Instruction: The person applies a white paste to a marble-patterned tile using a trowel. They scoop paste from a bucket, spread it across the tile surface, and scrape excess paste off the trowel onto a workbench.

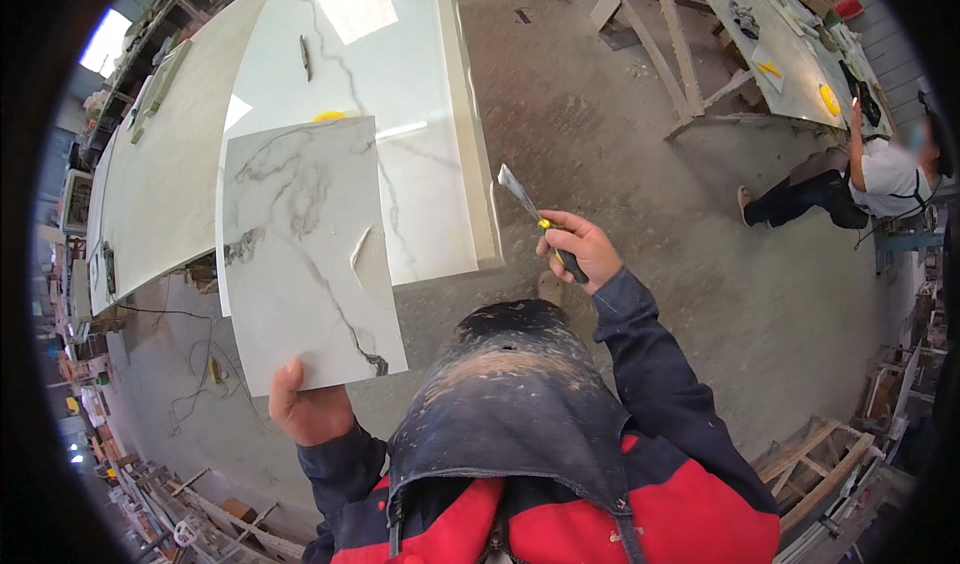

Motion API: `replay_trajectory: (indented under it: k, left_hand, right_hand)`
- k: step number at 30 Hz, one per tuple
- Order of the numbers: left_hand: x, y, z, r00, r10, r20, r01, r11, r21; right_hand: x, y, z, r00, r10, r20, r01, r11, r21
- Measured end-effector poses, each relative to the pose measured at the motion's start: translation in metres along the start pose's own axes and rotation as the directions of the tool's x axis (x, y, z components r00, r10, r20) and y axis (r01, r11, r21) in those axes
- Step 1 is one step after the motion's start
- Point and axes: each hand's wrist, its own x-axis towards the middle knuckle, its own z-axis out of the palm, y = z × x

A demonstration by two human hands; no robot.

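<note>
My left hand (308,412) grips the near edge of a marbled tile panel (290,264), thumb on top and fingers underneath. A curved smear of white paste (362,254) lies on the panel's right half. The panel's far part overlaps a large white slab with grey veins (410,154); whether it rests on the slab I cannot tell. To the right, over the floor, my right hand (585,251) is closed around the black-and-yellow handle of a putty knife (522,196). Its blade carries white paste and points up and left, apart from the panel.
A yellow object (328,117) shows behind the panel's far edge. A dark, narrow tool (305,58) lies on the slab. At far right, a person in a white shirt (890,179) sits by another worktable (790,89) on wooden legs. A cable (190,374) trails over the floor at left.
</note>
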Motion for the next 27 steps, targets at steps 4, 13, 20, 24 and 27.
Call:
replay_trajectory:
  k: [4, 13, 20, 24, 27]
  left_hand:
    - [-0.01, 0.002, -0.002, 1.0, -0.002, -0.031, 0.004, 0.999, 0.05]
    - [-0.022, 0.007, -0.018, 0.998, 0.006, -0.056, -0.002, 0.997, 0.076]
    - [-0.018, 0.008, -0.021, 0.999, 0.008, -0.042, -0.005, 0.998, 0.067]
    - [-0.013, 0.008, -0.024, 1.0, -0.001, -0.018, 0.003, 0.997, 0.081]
    - [-0.008, 0.01, -0.024, 0.999, -0.042, 0.014, 0.041, 0.996, 0.081]
  right_hand:
    - [0.017, 0.006, 0.009, 0.998, -0.032, -0.049, 0.028, 0.996, -0.083]
    - [0.028, 0.019, 0.013, 0.993, -0.072, -0.093, 0.04, 0.95, -0.31]
    - [-0.007, 0.02, 0.002, 0.995, -0.031, -0.092, -0.015, 0.887, -0.461]
    - [-0.025, 0.025, 0.0, 0.994, -0.031, -0.107, -0.026, 0.867, -0.497]
    - [-0.035, 0.032, -0.008, 0.994, -0.059, -0.088, 0.001, 0.837, -0.547]
